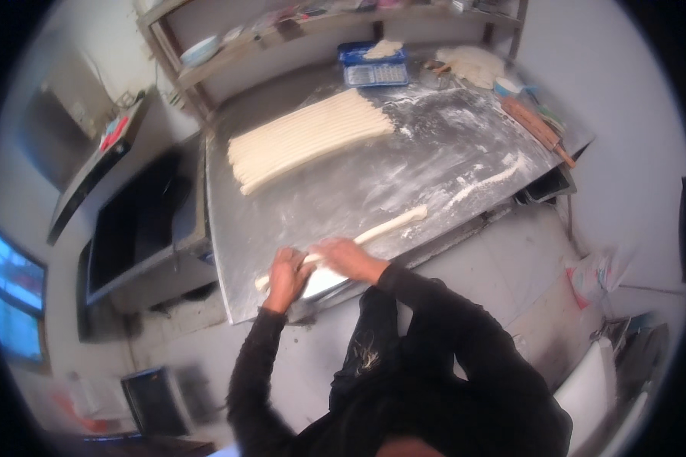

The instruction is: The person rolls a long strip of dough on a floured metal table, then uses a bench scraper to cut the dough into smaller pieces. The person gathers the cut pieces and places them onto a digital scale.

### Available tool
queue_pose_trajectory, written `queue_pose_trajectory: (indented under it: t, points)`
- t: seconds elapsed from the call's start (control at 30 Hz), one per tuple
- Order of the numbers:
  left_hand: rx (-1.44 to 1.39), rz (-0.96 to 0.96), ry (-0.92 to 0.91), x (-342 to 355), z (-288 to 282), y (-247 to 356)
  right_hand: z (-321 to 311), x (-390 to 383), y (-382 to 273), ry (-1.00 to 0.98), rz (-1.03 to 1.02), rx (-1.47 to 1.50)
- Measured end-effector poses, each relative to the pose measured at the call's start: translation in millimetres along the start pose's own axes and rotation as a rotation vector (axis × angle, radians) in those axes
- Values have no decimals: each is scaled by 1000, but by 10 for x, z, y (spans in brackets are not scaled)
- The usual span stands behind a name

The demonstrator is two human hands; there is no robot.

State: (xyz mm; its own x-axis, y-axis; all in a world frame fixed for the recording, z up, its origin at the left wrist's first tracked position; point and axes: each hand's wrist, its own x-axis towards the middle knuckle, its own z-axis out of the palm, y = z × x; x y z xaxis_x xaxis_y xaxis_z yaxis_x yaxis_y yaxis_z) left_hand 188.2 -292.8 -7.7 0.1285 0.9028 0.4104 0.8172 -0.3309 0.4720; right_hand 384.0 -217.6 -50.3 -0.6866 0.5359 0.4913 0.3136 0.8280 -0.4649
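Note:
A long pale dough rope [389, 226] lies slantwise along the near side of the floured grey work table [335, 194]. Close to its left end, my left hand [286, 279] has its fingers curled round the rope. My right hand [349, 259] bends over the same rope a short way to the right, with its fingertips partly hidden. Below the hands, at the table's near edge, shows a flat bright white thing [322, 282] whose kind I cannot tell. Farther back, several similar dough ropes lie side by side in a flat block [310, 139].
A wooden rolling pin [537, 129] rests at the table's right side. At the back are a blue tray [375, 74], a large dough piece [472, 65] and a small bowl [507, 87]. A wooden shelf [282, 36] stands behind, with a bowl [200, 51] on it.

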Motion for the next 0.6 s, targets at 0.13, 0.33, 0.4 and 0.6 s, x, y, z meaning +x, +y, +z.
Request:
queue_pose_trajectory:
  t: [0.13, 0.33, 0.4, 0.6]
  points:
    - [-14, -48, -25, 2, 40, -71, 23, 79, -45, -55, 62, 13]
    - [64, -27, 22, -37, 176, -42, -650, -577, 652, -56, 49, -208]
    - [19, 57, 14, 159, 396, 151, -807, -620, 708, -118, 94, -245]
    - [-35, 64, -18, 580, 946, 673, -1008, -827, 943, 51, -155, -390]
